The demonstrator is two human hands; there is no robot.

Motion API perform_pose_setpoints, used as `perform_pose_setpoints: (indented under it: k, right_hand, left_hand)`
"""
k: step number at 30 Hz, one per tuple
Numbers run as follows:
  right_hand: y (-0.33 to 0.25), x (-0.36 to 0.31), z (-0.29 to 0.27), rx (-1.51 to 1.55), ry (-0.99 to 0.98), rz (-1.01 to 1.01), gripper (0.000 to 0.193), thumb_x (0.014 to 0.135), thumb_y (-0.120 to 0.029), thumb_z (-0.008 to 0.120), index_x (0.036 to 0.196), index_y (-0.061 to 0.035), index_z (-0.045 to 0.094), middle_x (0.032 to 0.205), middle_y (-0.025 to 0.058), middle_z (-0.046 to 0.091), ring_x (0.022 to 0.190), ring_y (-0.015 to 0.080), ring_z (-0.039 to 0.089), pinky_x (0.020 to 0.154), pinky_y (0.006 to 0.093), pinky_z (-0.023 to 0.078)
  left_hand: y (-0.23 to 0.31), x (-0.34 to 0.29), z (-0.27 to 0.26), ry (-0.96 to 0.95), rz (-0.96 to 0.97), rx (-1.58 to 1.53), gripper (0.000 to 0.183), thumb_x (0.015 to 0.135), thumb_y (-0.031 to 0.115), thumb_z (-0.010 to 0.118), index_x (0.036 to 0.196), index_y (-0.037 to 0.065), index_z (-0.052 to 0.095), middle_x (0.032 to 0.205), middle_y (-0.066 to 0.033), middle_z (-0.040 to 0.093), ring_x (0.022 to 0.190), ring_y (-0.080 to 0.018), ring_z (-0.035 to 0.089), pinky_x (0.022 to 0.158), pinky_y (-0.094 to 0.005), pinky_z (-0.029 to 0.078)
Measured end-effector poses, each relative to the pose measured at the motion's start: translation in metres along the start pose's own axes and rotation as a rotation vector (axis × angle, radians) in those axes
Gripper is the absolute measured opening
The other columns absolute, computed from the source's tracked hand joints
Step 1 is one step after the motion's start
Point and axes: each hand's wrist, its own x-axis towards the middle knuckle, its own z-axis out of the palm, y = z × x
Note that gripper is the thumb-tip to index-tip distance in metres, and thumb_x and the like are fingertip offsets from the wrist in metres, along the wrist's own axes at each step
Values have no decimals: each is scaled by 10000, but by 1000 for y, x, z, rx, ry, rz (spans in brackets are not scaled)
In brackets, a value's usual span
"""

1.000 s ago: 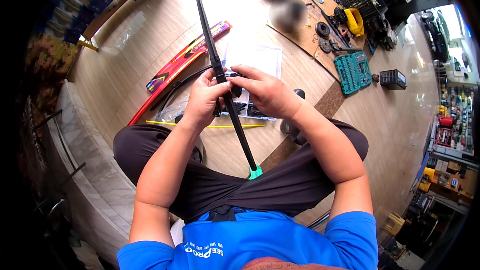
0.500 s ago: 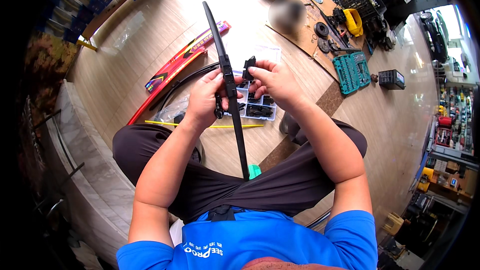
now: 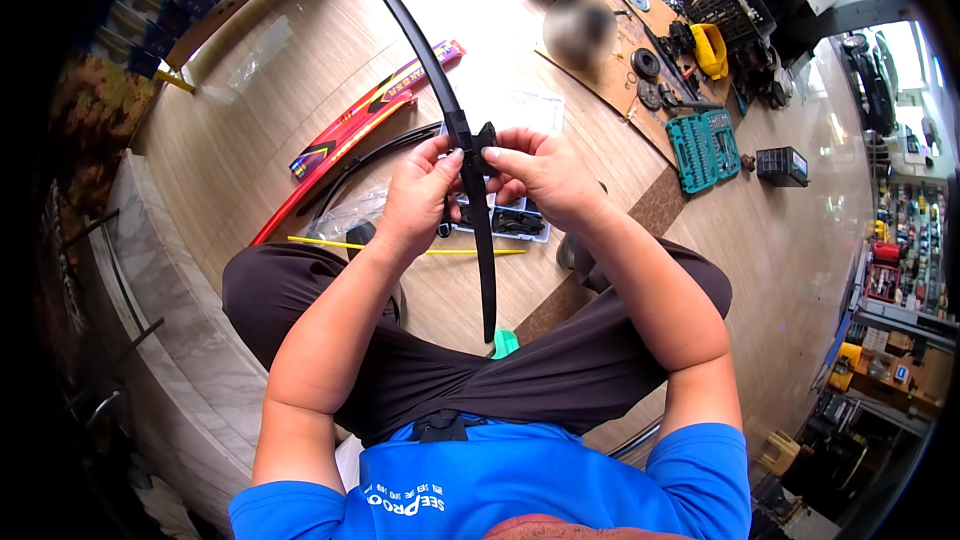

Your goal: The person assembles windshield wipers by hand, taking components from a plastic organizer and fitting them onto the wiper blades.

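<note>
My left hand [image 3: 418, 190] is closed around the middle of a long black wiper blade [image 3: 484, 265], which slants across in front of me. A second small black piece hangs below those left fingers. In my right hand [image 3: 540, 170] a small black wiper adapter [image 3: 487, 134] is pinched, held against the blade's centre mount; whether it is seated there I cannot tell. Beneath the hands stands a clear compartment box [image 3: 543, 233] with several black adapters [image 3: 510, 223] in it, partly hidden by the blade and fingers.
Red wiper packaging [image 3: 350, 130], black rubber strips [image 3: 350, 180] and a clear plastic bag [image 3: 350, 212] lie left of the box. A yellow strip [image 3: 460, 251] crosses before my legs. At right are a teal socket set [image 3: 703, 150], a black box [image 3: 782, 166] and a cardboard sheet [image 3: 570, 75] with parts.
My right hand has moved left, bringing the adapter against the blade's middle. The blade has turned, its far end swinging left and its near end lifting slightly.
</note>
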Motion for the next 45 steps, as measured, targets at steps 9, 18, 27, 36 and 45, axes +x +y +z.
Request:
perform_pose_setpoints:
  k: [9,18,27,36,45]
  right_hand:
    - [1,0,5,-152,11,-56,244,874,-123,679,1062,19,617,872,52,662,633,56,590,528,178,479]
    - [14,-1,11,-239,96,-155,221,860,-136,701,999,19,627,868,48,660,697,72,596,575,201,483]
    - [16,2,11,-182,150,-48,402,846,-220,731,1106,33,557,978,88,631,858,131,602,715,267,507]
    - [20,9,3,-68,110,-12,435,964,-402,542,1153,-10,551,989,63,611,871,128,595,675,255,485]
    - [11,7,-3,-906,270,-817,209,880,-145,587,1069,-61,611,1034,146,611,893,279,632,766,365,518]
  left_hand:
    - [1,-3,6,71,77,153,284,962,148,540,1216,28,496,871,-28,658,652,-47,599,417,-170,415]
    - [-5,-3,3,69,80,167,291,979,202,527,1214,32,537,860,-24,652,649,-42,601,416,-161,414]
    - [2,-2,2,-97,43,80,515,980,438,461,1205,-23,506,941,-105,667,740,-116,666,439,-170,442]
    - [7,-1,6,-93,-80,36,768,952,612,301,1310,-58,415,1057,-180,649,795,-181,692,456,-170,463]
    - [2,-1,1,-76,-74,-32,717,962,599,298,1234,-40,477,1053,-180,646,798,-212,693,460,-189,479]
